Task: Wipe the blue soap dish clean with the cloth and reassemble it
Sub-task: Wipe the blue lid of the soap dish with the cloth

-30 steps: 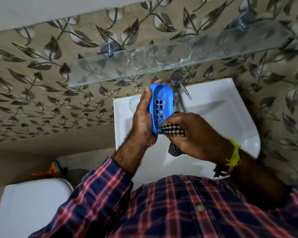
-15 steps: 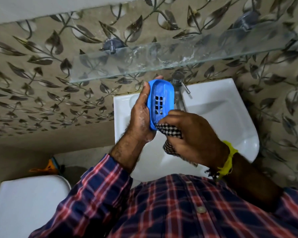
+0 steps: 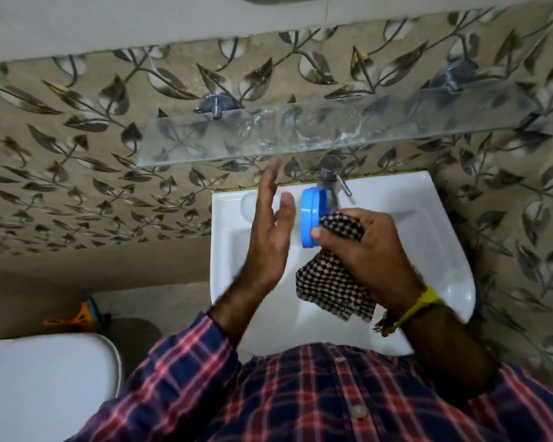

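The blue soap dish (image 3: 312, 216) is held on edge above the white basin, its rim toward me. My right hand (image 3: 369, 250) grips it together with the black-and-white checked cloth (image 3: 331, 290), whose loose end hangs below the palm. My left hand (image 3: 268, 231) is just left of the dish with fingers straight and spread, clear of it and holding nothing. The dish's inner face is hidden from me.
A white wash basin (image 3: 428, 237) lies under the hands, with a chrome tap (image 3: 331, 177) at its back. A glass shelf (image 3: 300, 129) juts from the leaf-patterned wall above. A white toilet lid (image 3: 45, 384) is at lower left.
My left hand let go of the soap dish and opened beside it. The dish turned edge-on and is now held by my right hand along with the cloth.
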`<state>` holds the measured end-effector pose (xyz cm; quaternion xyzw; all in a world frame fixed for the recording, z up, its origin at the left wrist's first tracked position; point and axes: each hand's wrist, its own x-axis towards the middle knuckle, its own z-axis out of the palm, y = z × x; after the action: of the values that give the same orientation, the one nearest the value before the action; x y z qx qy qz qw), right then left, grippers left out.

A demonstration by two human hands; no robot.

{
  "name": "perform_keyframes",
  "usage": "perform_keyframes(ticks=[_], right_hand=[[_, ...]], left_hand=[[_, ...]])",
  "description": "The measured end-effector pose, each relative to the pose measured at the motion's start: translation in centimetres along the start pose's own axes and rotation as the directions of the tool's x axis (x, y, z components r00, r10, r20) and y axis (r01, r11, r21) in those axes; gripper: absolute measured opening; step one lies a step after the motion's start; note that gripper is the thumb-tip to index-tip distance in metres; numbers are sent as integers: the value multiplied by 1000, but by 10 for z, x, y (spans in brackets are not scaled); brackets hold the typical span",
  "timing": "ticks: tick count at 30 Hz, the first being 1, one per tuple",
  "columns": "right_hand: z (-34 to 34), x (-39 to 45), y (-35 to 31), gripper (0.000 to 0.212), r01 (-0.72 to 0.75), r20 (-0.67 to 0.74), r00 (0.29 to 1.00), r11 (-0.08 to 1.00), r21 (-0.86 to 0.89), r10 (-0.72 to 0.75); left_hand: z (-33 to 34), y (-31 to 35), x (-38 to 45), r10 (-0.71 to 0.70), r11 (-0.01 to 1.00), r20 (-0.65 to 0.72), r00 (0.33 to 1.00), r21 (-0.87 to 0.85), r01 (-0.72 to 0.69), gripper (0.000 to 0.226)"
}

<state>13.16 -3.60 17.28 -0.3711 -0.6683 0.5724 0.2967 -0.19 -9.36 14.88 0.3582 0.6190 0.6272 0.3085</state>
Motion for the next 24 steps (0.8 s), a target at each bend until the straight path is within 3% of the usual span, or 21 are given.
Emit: perform_keyframes(ticks=[1,2,4,10,16,19,24], right_hand=[[-2,2,-3,6,-91,28,996,987,131,88],[-3,3,-5,3,-152,66,988,962,226,140],[-2,5,-10,4,-226,132,972,919,323,193],[0,3,-12,16,-339,251,933,862,378,257],[0,-2,-10,6,-274,243,948,919,284,207],[4,-2,-7,9,-177,220,967,960,215,129],[1,7,-8,15,-106,170,982,981,164,77]], left_hand=[[1,-13,-7,184,975,84,979,111,-192,71],[3,-24,-11,274,942,156,949,154,-297,71],[6,-38,-9,301,934,210,930,130,-332,68],[14,-33,1,92,982,194,977,-180,-56,65],[14,-28,-2,40,977,204,978,-215,5,71],[13,-18,10,48,974,134,990,-225,-17,74],[22,-13,21,19,970,100,995,-243,6,60]])
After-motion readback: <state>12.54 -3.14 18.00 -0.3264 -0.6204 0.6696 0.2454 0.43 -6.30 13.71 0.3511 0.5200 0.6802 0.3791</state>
